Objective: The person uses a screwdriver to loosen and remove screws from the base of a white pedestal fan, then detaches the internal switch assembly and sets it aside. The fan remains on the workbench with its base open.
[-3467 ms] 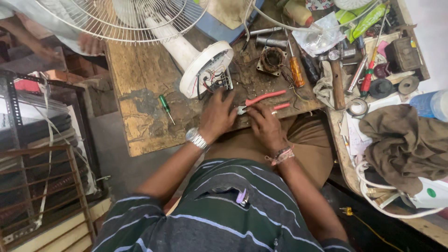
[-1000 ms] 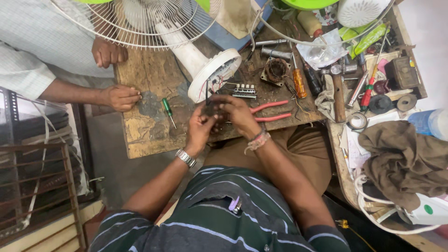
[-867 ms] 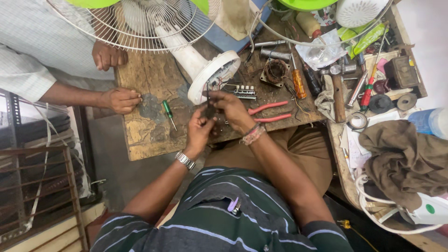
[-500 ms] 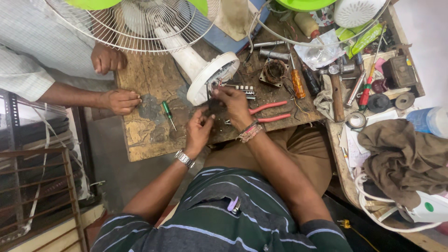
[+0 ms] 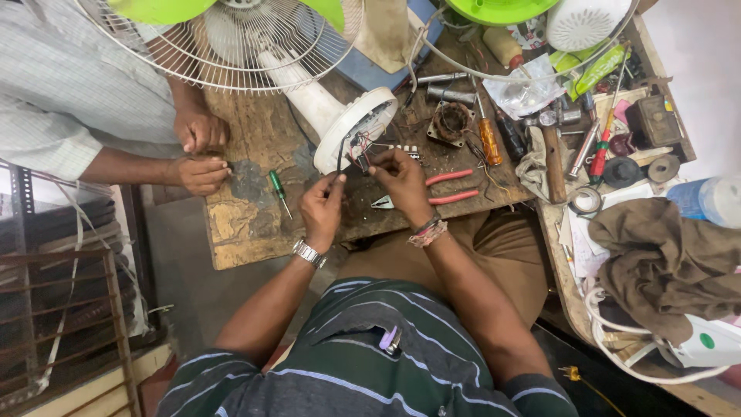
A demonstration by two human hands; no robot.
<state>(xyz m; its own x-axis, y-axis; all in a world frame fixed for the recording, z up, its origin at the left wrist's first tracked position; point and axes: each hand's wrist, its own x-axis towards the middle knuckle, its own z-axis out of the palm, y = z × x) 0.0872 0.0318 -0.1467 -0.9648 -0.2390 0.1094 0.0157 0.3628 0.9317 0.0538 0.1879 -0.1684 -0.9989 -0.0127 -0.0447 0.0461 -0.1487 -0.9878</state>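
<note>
Head view shows our left hand and right hand pinching thin wires that spill from the open underside of a white plastic fan base, tipped on its side on the worn wooden bench. Red-handled pliers lie touching our right wrist and a green screwdriver sits just left. Another person's hands crowd the bench's left edge, and cluttered tools hem the right.
</note>
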